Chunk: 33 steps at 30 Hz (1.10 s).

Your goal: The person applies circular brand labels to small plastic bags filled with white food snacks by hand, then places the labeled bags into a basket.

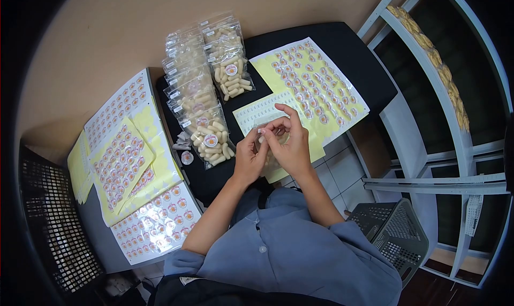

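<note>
My left hand (250,155) and my right hand (287,144) meet over the front edge of the black table. Both are closed, with fingertips pinched together around a small whitish piece (262,138), too small to make out. A clear plastic bag (271,166) shows partly below and between the hands; its contents are mostly hidden. Behind them lies a yellow sheet with rows of small pale labels (262,113). To the left, filled clear bags of cream-coloured capsule-shaped pieces (213,140) overlap in a row, with a second stack (233,81) beside it.
A large sheet of round stickers (313,84) lies at the right of the black table (342,44). More sticker sheets (120,161) are on the left. A black basket (59,220) stands far left, a grey basket (393,231) lower right, beside a white shelf frame (444,86).
</note>
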Motion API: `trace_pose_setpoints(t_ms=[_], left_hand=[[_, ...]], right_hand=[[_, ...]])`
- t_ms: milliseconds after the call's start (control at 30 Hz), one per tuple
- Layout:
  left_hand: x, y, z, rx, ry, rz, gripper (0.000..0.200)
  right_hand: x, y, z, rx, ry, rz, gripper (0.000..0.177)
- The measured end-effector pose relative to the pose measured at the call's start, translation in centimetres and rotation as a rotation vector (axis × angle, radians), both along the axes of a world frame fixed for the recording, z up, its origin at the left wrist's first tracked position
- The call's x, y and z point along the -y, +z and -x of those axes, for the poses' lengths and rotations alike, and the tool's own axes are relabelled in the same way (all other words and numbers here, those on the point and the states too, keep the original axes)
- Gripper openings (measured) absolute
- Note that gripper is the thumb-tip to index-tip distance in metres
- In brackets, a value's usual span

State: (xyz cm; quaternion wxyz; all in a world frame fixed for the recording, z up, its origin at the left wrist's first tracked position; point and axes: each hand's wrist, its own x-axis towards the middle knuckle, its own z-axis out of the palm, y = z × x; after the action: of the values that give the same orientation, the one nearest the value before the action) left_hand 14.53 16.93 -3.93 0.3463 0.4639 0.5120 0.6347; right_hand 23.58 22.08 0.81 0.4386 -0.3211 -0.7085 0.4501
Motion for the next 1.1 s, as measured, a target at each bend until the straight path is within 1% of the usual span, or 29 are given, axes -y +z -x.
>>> trace_pose_setpoints(t_ms=[33, 67, 133, 167, 233, 367, 433, 533, 567, 633, 667, 733, 767, 833, 900, 967, 1033, 1100], left_hand=[[0.0, 0.4, -0.1, 0.000, 0.015, -0.064, 0.024], [0.1, 0.9, 0.0, 0.000, 0.014, -0.064, 0.024], [0.6, 1.6, 0.3, -0.064, -0.049, 0.058, 0.025], [0.5, 1.4, 0.3, -0.064, -0.049, 0.058, 0.025], [0.3, 0.8, 0.3, -0.154, -0.031, -0.027, 0.026], [0.6, 1.5, 0.3, -0.154, -0.034, 0.034, 0.026], [0.5, 1.4, 0.2, -0.156, -0.030, -0.029, 0.027], [0.5, 1.2, 0.3, -0.179, -0.035, -0.057, 0.027], [0.5, 1.3, 0.2, -0.179, -0.035, -0.057, 0.027], [0.6, 1.5, -0.1, -0.025, -0.016, -0.057, 0.027], [0.7, 1.2, -0.1, -0.021, -0.011, -0.056, 0.027], [0.6, 0.5, -0.1, 0.068, -0.084, -0.013, 0.026], [0.6, 0.6, -0.1, 0.072, -0.066, -0.017, 0.026], [0.4, 0.9, 0.4, 0.108, -0.105, -0.051, 0.025], [0.7, 1.3, 1.0, 0.064, -0.079, -0.055, 0.023], [0.7, 1.6, 1.1, 0.029, -0.098, -0.048, 0.023], [0.7, 2.2, 1.2, 0.032, -0.059, -0.046, 0.022], [1.1, 3.8, 1.5, -0.045, -0.076, -0.064, 0.023]], right_hand=[[0.0, 0.0, 0.0, 0.001, -0.008, -0.007, 0.044], [0.0, 0.1, 0.0, 0.001, -0.009, -0.008, 0.044], [0.1, 0.4, 0.0, 0.031, -0.017, -0.014, 0.043], [0.1, 0.4, 0.0, 0.031, -0.016, -0.014, 0.043], [0.1, 0.4, -0.1, 0.067, -0.034, -0.065, 0.042], [0.1, 0.7, -0.3, 0.123, -0.050, -0.082, 0.041], [0.1, 0.8, -0.4, 0.199, -0.089, -0.154, 0.039], [0.2, 1.0, -0.4, 0.211, -0.122, -0.191, 0.038], [0.1, 1.0, -0.4, 0.211, -0.122, -0.191, 0.038], [0.0, 1.2, -0.8, 0.290, -0.191, -0.219, 0.039], [-0.1, 1.2, -0.9, 0.293, -0.185, -0.219, 0.039], [-0.4, 1.2, -1.1, 0.244, -0.186, -0.191, 0.042], [-0.5, 1.4, -1.2, 0.246, -0.168, -0.197, 0.042], [-0.7, 1.6, -1.3, 0.234, -0.170, -0.145, 0.043], [-0.7, 2.1, -1.2, 0.256, -0.164, -0.140, 0.044], [-0.4, 2.6, -1.2, 0.292, -0.192, -0.210, 0.044], [0.0, 3.2, -1.3, 0.325, -0.174, -0.204, 0.045], [0.3, 3.8, -1.3, 0.259, -0.228, -0.332, 0.045]])
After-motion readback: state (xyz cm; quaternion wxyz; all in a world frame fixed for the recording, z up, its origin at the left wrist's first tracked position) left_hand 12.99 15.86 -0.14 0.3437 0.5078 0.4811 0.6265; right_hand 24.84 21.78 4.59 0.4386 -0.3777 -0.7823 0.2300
